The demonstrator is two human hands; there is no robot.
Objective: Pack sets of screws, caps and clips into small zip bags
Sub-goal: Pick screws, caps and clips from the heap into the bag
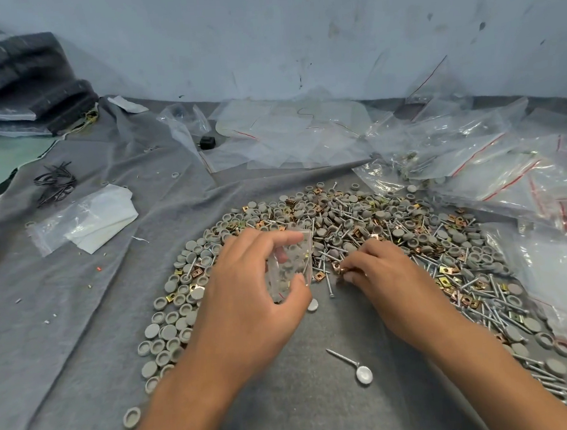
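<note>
On the surface: a grey cloth [78, 298] covers it, and the landmark for everything below is the pile of parts [362, 239], a mixed heap of grey caps, long screws and brass-coloured clips.
Left hand: the left hand [248, 302] sits over the near-left edge of the pile, thumb and fingers curled round a small zip bag [291, 265].
Zip bag: held upright at the near edge of the pile, clear, with a few caps showing through it; I cannot tell how wide its mouth stands open.
Right hand: the right hand [382, 275] rests at the near edge of the pile, just right of the bag, fingertips pinching a brass clip [342, 270].
Key relation: the clip lies just right of the bag and slightly nearer the camera than its top, so the right hand is the nearer one and likely has only a short move leftward and up to the mouth.
Stray screw: a lone screw [350, 364] lies well on the near side of the pile, its long axis running from upper left to lower right.
Spare bags: more zip bags [509, 170] are heaped at the far-right side of the pile.
</note>
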